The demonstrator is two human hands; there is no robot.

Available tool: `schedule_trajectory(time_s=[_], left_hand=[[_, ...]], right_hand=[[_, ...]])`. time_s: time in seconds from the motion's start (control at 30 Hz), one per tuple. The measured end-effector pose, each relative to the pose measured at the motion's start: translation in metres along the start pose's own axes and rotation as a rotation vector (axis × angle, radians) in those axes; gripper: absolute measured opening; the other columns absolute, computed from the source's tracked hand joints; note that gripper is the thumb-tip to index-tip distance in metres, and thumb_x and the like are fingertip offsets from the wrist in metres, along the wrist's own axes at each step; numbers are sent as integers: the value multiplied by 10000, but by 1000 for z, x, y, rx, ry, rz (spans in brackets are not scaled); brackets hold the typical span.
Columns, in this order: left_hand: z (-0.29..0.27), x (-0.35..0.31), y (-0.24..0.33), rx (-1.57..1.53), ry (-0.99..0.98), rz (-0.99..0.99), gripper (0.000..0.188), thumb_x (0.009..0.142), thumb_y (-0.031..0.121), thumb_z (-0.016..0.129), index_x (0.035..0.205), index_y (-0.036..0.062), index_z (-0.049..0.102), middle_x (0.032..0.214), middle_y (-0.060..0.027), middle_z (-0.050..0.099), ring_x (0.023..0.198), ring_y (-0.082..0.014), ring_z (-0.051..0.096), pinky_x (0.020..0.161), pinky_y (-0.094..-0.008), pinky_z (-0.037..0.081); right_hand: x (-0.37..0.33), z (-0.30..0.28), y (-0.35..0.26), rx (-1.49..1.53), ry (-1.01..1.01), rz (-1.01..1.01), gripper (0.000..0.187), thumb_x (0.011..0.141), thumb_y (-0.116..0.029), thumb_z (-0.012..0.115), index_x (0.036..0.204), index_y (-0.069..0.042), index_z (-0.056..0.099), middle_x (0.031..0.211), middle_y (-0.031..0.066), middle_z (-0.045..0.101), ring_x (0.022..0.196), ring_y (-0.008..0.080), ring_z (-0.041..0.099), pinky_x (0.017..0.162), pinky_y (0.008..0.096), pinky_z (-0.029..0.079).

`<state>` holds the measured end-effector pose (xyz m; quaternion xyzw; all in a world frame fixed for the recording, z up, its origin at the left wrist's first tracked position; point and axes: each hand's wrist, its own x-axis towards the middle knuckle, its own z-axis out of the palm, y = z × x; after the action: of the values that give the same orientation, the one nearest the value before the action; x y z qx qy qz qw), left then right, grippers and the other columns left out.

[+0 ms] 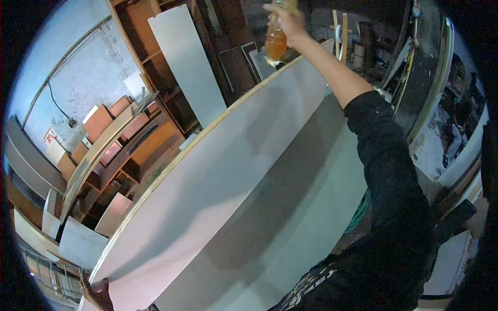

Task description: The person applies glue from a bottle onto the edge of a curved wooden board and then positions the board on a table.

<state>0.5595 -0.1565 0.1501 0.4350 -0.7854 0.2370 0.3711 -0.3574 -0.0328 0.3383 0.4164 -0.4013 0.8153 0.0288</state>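
Observation:
A long pale board (223,176) runs diagonally from the lower left to the upper right, standing on edge with its narrow yellowish edge facing up. High at its far end, my right hand (291,26) is wrapped round a clear bottle (276,43) of amber liquid. That bottle points downward, its lower end close to the board's top edge; whether they touch I cannot tell. At the lower left, my left hand (97,295) grips the near end of the same board, fingers and thumb at its edge. My shadow falls across the board's face.
Beneath the board spreads a grey-green flat surface (311,176). Wooden shelving (140,150) with stacked offcuts stands at the left, and a white panel (189,67) leans behind the board. Green cord (358,215) hangs near my right arm. More panels lean at the right.

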Motion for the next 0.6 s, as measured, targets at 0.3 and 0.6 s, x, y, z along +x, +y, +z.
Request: schedule_trajectory(time_s=[0.3,0.6], left_hand=[[-15,-3,1,-25,-212,-368,846,626,-5,809,1416,74,516,1371,-138,583,1167,-340,532,1017,-429,408],[-2,-11,-20,-193,-52,-101,888,577,-140,788,1395,98,537,1374,-127,583,1216,-293,533,1009,-413,435]], right_hand=[[-31,33,20,-126,-219,-65,413,716,-347,835,1007,-89,698,905,26,669,879,159,624,796,317,491],[-14,11,34,-165,-220,-25,435,761,-350,814,1075,-81,678,935,21,638,869,153,609,747,333,493]])
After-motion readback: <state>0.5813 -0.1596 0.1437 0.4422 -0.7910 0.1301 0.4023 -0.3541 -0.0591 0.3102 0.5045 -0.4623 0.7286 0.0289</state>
